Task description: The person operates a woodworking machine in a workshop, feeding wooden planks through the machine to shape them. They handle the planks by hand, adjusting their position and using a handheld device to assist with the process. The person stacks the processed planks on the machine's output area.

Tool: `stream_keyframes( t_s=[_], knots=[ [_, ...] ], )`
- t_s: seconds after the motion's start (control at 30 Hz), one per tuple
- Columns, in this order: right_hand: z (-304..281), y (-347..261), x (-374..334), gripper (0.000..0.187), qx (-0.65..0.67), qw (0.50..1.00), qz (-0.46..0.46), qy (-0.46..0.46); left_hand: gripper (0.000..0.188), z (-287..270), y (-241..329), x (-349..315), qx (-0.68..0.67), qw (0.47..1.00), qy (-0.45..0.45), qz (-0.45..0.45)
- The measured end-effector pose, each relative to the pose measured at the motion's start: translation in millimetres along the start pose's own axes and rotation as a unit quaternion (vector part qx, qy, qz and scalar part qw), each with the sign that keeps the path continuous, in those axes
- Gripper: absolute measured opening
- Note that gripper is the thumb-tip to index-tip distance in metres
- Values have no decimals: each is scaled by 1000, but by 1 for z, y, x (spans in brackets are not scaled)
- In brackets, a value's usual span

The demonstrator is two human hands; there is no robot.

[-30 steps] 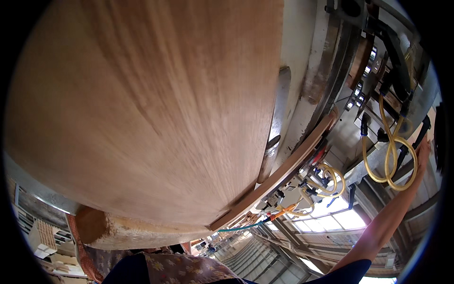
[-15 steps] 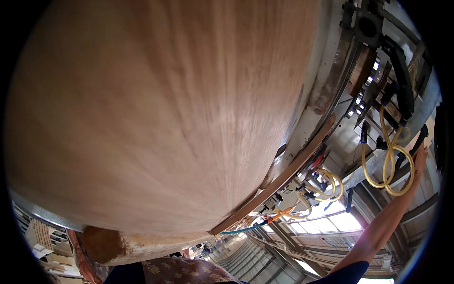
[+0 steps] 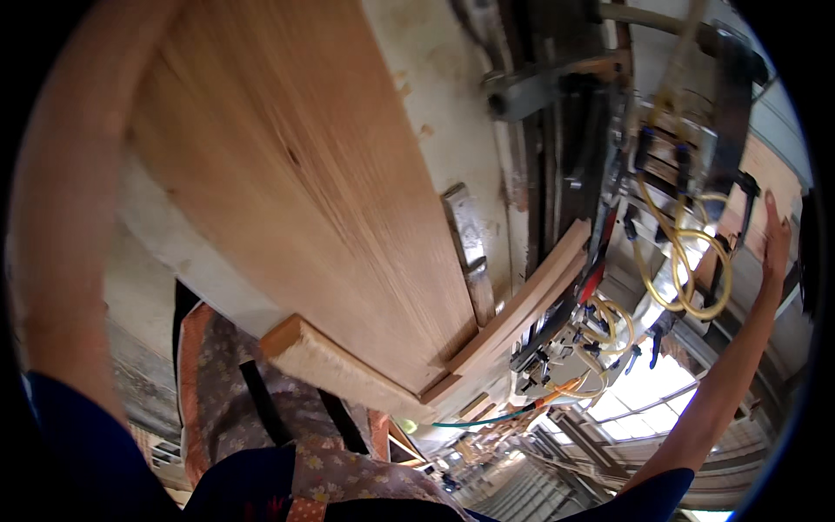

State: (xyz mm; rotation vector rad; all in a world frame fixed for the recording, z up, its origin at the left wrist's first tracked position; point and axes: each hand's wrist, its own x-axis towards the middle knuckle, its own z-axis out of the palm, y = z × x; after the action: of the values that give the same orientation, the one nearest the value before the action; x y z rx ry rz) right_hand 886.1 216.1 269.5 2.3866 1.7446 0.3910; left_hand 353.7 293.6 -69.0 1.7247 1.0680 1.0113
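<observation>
A long brown wood panel (image 3: 322, 183) lies on a pale work surface in front of me. My left forearm runs up along the left rim across the panel's side; its hand is beyond the view. Far to the right, my right hand (image 3: 774, 233) is raised with a finger stretched out, beside a light wood board (image 3: 770, 178) and a black lever handle (image 3: 746, 196). I cannot tell whether it touches either one. A thick wood block (image 3: 348, 370) sits along the panel's near end, and a narrow wood strip (image 3: 522, 300) borders its right corner.
A metal bar (image 3: 468, 230) lies along the panel's right edge. Dark clamp hardware (image 3: 557, 91) stands beyond it. Coiled yellow air hoses (image 3: 704, 278) hang before my right arm. A floral apron (image 3: 235, 374) covers my front, close to the block.
The panel, which filled most of the view, now appears lower and farther away, showing the work surface and metal bar. My left forearm has come into view. My right arm stays stretched out right.
</observation>
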Motion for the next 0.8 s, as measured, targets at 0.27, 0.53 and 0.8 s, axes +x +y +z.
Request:
stream_keyframes(
  t_s=[0.27,0.53,0.8],
  knots=[
    [9,-54,-57,62,232,950,60,203,26,17,-27,8,-50,995,19,-87],
    [60,-264,-306,32,394,889,74,-219,37,3,11,5,-14,987,99,-124],
    [153,-302,-365,22,212,965,51,-147,102,-60,42,-87,217,868,-325,306]
  ],
)
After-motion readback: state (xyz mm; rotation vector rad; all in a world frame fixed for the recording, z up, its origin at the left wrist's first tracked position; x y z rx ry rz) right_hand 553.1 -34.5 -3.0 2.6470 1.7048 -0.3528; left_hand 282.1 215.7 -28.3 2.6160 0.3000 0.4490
